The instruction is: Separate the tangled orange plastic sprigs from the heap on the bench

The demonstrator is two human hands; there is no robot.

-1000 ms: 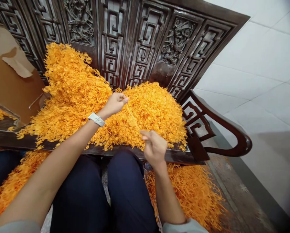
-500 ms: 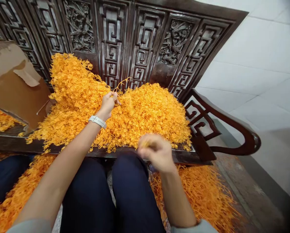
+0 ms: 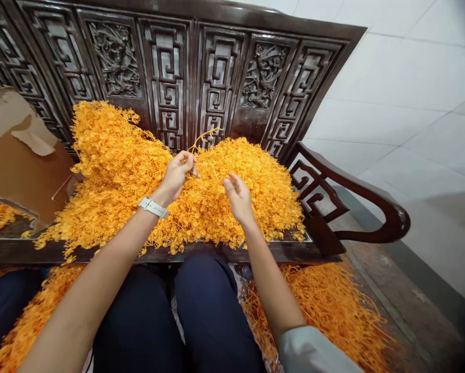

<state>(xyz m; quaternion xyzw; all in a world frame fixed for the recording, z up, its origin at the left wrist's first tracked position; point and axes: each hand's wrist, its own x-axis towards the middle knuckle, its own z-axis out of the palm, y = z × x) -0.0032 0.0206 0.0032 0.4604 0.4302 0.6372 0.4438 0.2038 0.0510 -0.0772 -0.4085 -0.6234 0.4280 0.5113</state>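
Observation:
Pinched in my left hand (image 3: 180, 173) is a thin, branched yellow-orange plastic stem (image 3: 205, 135), its free end slanting up to the right. That wrist wears a pale watch band. Across from it, my right hand (image 3: 239, 197) hovers over the heap with fingers stretched and slightly apart, and no object shows in them. Beneath both hands lies a big heap of small curly yellow-orange plastic pieces (image 3: 255, 166), spread over the seat of a dark wooden bench (image 3: 201, 253).
A torn cardboard box (image 3: 26, 155) stands at the left on the bench. The bench has a carved backrest (image 3: 170, 67) and a curved armrest (image 3: 395, 220) at right. Orange strands (image 3: 333, 305) pile on the floor. Another person's dark-clothed leg (image 3: 10, 298) shows at left.
My right hand has moved from the bench's front edge, where it held something yellowish, up and forward over the heap, and its fingers have opened. My left hand keeps the stem nearly in place.

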